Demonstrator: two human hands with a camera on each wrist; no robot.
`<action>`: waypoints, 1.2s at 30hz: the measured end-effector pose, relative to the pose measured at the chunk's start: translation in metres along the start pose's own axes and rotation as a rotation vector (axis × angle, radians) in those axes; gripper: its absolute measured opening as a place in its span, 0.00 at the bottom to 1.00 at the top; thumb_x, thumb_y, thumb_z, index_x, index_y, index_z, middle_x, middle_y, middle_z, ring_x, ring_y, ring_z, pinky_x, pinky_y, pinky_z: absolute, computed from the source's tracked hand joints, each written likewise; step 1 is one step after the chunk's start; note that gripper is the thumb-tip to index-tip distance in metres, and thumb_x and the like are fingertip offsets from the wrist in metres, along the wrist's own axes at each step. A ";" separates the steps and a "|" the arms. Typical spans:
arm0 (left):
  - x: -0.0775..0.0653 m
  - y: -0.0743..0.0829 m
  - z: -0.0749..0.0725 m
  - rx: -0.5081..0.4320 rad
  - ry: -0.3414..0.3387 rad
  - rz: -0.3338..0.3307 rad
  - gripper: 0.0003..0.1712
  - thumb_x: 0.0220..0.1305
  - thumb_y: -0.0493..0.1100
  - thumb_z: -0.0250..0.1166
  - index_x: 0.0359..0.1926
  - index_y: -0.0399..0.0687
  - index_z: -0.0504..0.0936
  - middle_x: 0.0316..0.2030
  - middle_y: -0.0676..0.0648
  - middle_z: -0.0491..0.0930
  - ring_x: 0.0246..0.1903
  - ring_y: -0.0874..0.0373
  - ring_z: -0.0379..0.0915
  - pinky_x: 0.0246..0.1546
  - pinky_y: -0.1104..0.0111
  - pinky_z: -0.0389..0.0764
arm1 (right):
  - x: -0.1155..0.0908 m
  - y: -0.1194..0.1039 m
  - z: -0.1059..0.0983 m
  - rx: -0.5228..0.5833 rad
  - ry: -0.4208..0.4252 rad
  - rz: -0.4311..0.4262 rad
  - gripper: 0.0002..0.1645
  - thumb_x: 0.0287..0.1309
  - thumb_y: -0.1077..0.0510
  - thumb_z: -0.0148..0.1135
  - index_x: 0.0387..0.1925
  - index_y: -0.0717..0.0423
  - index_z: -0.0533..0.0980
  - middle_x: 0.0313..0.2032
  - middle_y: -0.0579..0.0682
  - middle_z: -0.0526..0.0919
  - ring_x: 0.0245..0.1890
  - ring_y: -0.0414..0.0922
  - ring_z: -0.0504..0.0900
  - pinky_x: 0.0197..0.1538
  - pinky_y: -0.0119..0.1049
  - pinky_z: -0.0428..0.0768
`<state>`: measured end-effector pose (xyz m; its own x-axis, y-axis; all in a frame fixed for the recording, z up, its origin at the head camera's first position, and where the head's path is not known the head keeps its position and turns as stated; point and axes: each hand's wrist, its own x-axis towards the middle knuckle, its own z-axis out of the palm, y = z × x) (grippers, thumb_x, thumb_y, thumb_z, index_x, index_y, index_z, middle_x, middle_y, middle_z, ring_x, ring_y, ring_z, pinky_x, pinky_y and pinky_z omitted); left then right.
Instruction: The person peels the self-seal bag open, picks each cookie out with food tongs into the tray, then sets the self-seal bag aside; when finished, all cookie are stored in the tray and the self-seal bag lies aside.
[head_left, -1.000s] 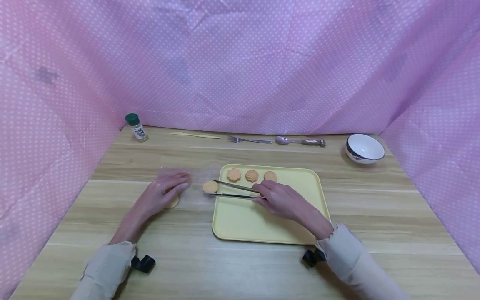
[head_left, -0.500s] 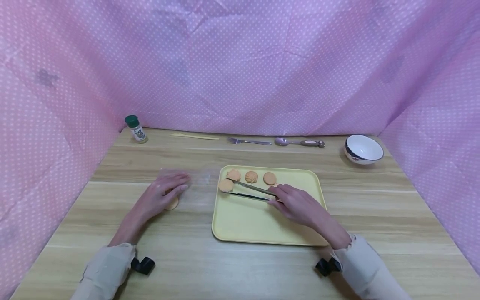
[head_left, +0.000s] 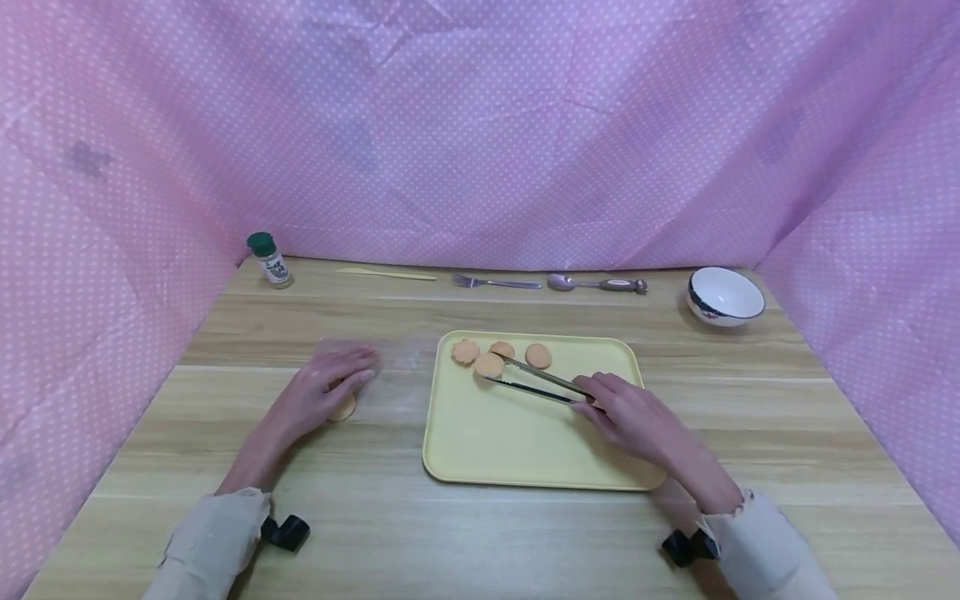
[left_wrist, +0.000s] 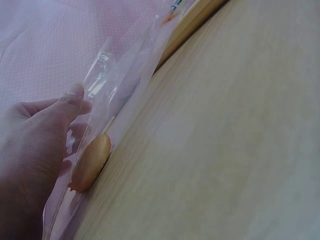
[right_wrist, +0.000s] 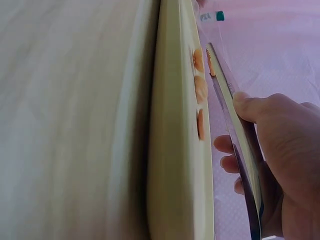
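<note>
In the head view my right hand (head_left: 630,417) grips a pair of metal tongs (head_left: 543,373), whose tips pinch a round cookie (head_left: 489,365) above the left part of the yellow tray (head_left: 540,442). From the right wrist the tongs (right_wrist: 240,135) are seen raised over the tray, thumb on one arm and fingers round the other. My left hand (head_left: 327,385) holds the edge of a clear plastic bag (head_left: 397,375) between thumb and fingers. Inside that bag (left_wrist: 107,75) lies a cookie (left_wrist: 91,162), partly hidden by the hand in the head view.
On the tray's far side sit a flower-shaped cookie (head_left: 465,352), a swirled cookie (head_left: 502,348) and a round cookie (head_left: 538,356). Behind are a green-capped shaker (head_left: 272,262), a yellow knife (head_left: 386,273), a fork (head_left: 497,282), a spoon (head_left: 597,284) and a white bowl (head_left: 726,297).
My right hand has moved right with the tongs, carrying the round cookie from the bag's mouth to over the tray. The left hand has stayed on the bag.
</note>
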<state>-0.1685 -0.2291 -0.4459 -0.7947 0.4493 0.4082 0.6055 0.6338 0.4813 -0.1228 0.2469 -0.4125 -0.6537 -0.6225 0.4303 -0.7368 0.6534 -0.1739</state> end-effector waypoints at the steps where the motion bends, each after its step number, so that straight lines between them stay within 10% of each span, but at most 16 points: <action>1: 0.000 0.000 0.000 -0.001 0.002 0.001 0.18 0.73 0.38 0.66 0.61 0.42 0.85 0.62 0.41 0.81 0.64 0.40 0.73 0.65 0.39 0.67 | -0.002 0.001 -0.002 -0.002 0.005 0.001 0.16 0.63 0.62 0.72 0.50 0.63 0.79 0.31 0.47 0.78 0.29 0.40 0.74 0.28 0.38 0.80; 36: 0.002 0.000 -0.002 -0.023 0.022 0.017 0.18 0.70 0.35 0.67 0.60 0.41 0.85 0.61 0.40 0.81 0.63 0.39 0.74 0.64 0.38 0.68 | -0.066 0.031 -0.039 -0.100 0.023 0.210 0.22 0.58 0.64 0.74 0.53 0.67 0.80 0.40 0.58 0.85 0.38 0.55 0.86 0.38 0.56 0.85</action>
<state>-0.1697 -0.2293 -0.4438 -0.7833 0.4454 0.4336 0.6199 0.6112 0.4920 -0.0955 0.3253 -0.4116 -0.7859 -0.4593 0.4141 -0.5635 0.8077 -0.1737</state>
